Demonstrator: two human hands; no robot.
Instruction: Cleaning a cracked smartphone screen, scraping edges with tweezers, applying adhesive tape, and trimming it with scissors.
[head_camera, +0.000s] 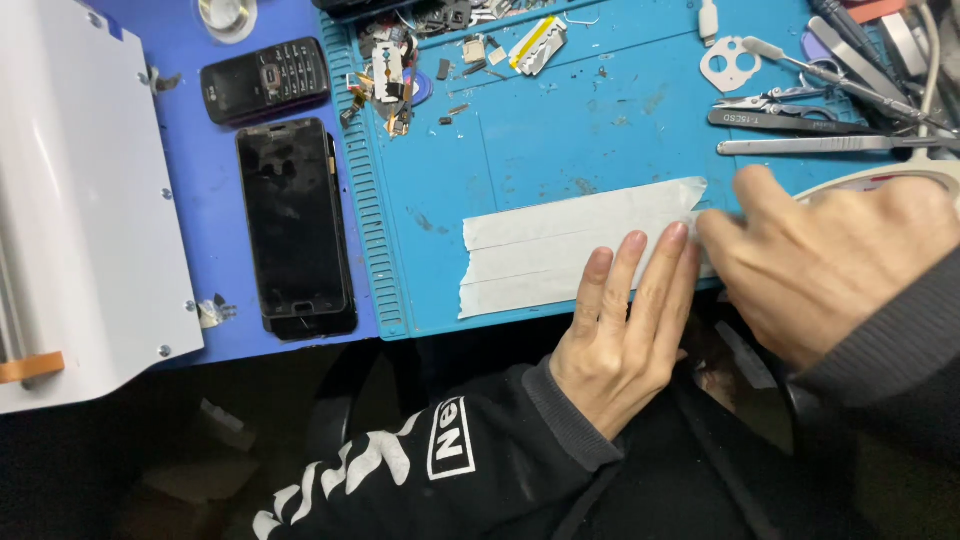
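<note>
— So, what's closest to the camera?

— Low in the frame, a black sleeve (430, 480) with a white printed patch and white marks. From it the left hand (625, 330) lies flat, fingers spread open, pressing the tape (560, 255) onto the mat (560, 140).

— And the other hand?

— At the right edge, the right hand (830, 260) is curled over the tape's right end, fingertips pinched on it. A pale roll rim (880, 178) shows just behind the knuckles; whether the hand holds it I cannot tell.

— Where exactly is the tape?

— Lower middle of the frame: wide, off-white strips side by side, running left to right along the blue mat's near edge.

— Left of that?

— A black smartphone (292, 225) face up, stacked on another, on a darker blue surface. Above it, a small black keypad phone (266, 78). A white machine (70, 200) fills the left edge, an orange tab at its lower corner.

— Farther back?

— Upper right, tweezers (800, 122), small pliers and other metal tools. Upper middle, a razor blade (538, 45) in a white wrapper with a yellow stripe, beside a litter of small phone parts (390, 75).
</note>
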